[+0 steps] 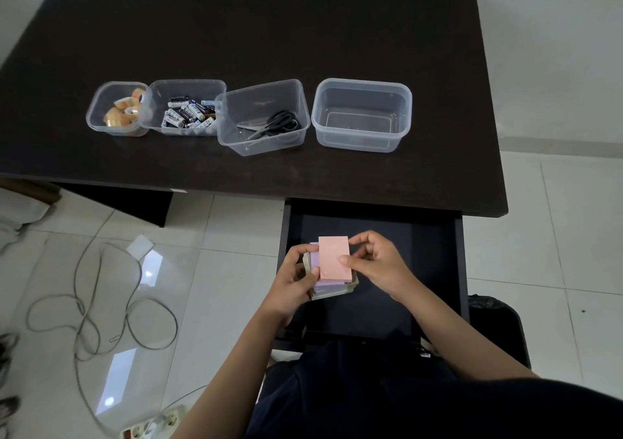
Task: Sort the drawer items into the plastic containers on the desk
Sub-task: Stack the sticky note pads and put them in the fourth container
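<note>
i'm looking at what seems a plain home office or spare room: a dark desk (256, 33) with an open drawer (371, 303) at its near right corner, white wall behind its far edge, glossy white floor tiles (209, 270), a loose cable (101, 303) and power strip (151, 425) lying on the floor to the left.

dim scene, floor (148, 270) glare, curved edges

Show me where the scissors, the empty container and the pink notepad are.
scissors (282, 122), head view, on the black handles.
empty container (361, 82), head view, on its far rim.
pink notepad (334, 257), head view, on its top face.
</note>
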